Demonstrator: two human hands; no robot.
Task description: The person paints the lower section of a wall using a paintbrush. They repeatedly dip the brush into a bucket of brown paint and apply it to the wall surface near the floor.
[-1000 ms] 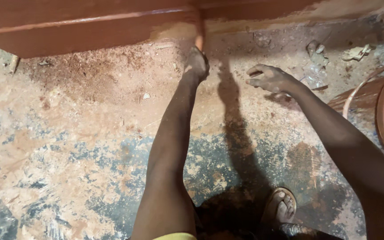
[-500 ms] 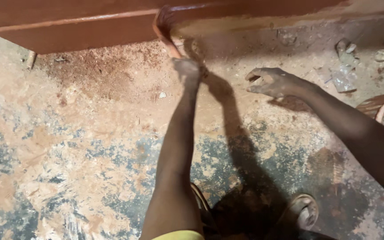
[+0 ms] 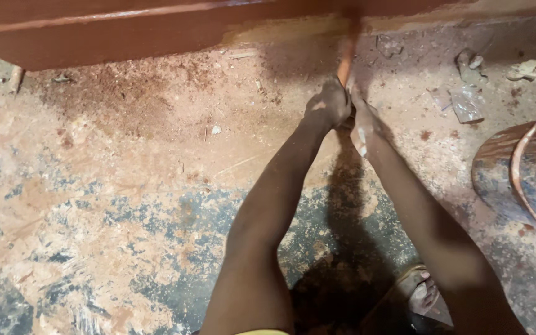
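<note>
Grip: the left hand is curled tight around the lower end of a slim, reddish-brown handle, fingers wrapped fully round it.
Second hand: the right hand presses in just beside the left, touching it at the base of the same handle; whether its fingers close round the handle cannot be told from this angle.
Handle: it rises from the two hands, slightly tilted, towards the underside of a red-brown painted wooden board; its upper end is blurred and lost in shadow.
Board: it runs across the top of the view, its lower edge glossy, a paler unpainted strip showing near the handle.
Ground: a rough floor mottled blue-grey and tan, dusted with reddish sawdust below the board.
Right side: a round, paint-stained container with a curved rim, well apart from the hands.
Litter: scraps of debris lie near the top right.
Foreground: a sandalled foot sits in shadow beneath the right forearm.
</note>
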